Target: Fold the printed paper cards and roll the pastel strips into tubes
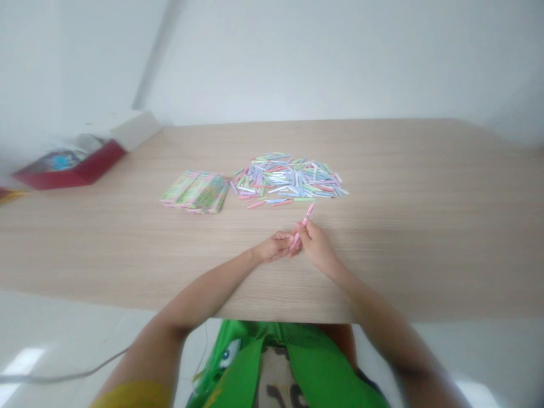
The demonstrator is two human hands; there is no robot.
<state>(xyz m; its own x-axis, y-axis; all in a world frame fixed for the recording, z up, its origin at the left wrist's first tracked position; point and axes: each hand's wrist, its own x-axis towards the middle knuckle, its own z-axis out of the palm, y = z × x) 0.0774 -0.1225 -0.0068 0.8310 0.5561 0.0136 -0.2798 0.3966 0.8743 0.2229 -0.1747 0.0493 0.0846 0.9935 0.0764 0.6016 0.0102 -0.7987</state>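
Observation:
A pink pen-like stick (309, 212) is held upright at a slant between both hands, over the middle of the table. My left hand (279, 246) has its fingers closed around the stick's lower end. My right hand (312, 241) pinches the same stick higher up, with its tip sticking out above the fingers. Beyond the hands lies a wide pile of pastel sticks (289, 180) in pink, blue, green, purple and white. To the left of that pile are stacked flat green and pink packs (195, 191).
A red open box (85, 170) with mixed items sits at the far left, with a white box (136, 129) behind it. The wooden table (403, 226) has its near edge just before my body. A cable (63, 377) runs below at the left.

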